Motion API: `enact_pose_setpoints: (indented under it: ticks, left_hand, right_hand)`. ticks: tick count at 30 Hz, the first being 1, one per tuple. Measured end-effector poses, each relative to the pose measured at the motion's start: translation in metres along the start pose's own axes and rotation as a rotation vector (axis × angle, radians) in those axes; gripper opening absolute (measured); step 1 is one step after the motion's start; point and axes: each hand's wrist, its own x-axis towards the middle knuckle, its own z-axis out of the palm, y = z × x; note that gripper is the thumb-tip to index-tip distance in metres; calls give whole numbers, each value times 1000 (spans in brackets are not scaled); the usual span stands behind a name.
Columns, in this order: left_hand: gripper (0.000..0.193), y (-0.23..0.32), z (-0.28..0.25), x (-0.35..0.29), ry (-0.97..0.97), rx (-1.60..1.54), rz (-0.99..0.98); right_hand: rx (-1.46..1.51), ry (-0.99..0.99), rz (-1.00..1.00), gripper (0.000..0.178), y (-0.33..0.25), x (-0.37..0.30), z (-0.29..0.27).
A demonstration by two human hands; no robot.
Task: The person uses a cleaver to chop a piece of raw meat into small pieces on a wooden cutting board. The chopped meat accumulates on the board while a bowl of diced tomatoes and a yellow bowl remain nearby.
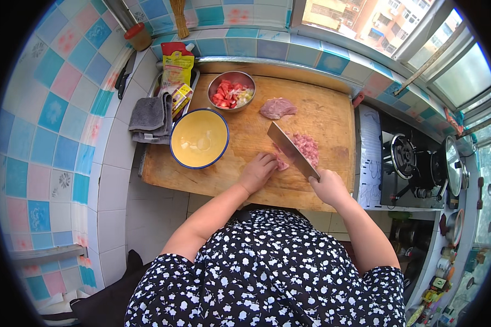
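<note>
My right hand (330, 188) is closed round the handle of a broad cleaver (290, 149), whose blade slants up and left over the wooden cutting board (245, 131). Under the blade's left side, my left hand (259, 171) presses with curled fingers on a small strip of raw meat (281, 162). To the right of the blade lies a heap of diced meat (306, 147). A larger uncut piece of meat (279, 108) rests farther back on the board. The blade hides part of the meat.
A yellow bowl with a blue rim (199, 138) stands at the board's left. Behind it is a metal bowl (215, 87) of chopped tomato and pale bits. Grey cloth (150, 117) and food packets (177, 71) sit far left. A gas stove (412, 163) adjoins the right side.
</note>
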Motion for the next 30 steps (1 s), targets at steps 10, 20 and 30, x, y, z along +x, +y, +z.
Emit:
enact_pose_setpoints:
  ticks: [10,20,30]
  left_hand:
    - [19,3,-2,5,-35,22,-23]
    - [17,5,0,7,-38,-4,-53]
    - [15,6,-3,8,-50,56,-46]
  right_hand:
    - [-128,-90,25,30,4,11,18]
    - [-69,-112,32,29,-20,39,28]
    - [-37,-54,1,32,-18,64,46]
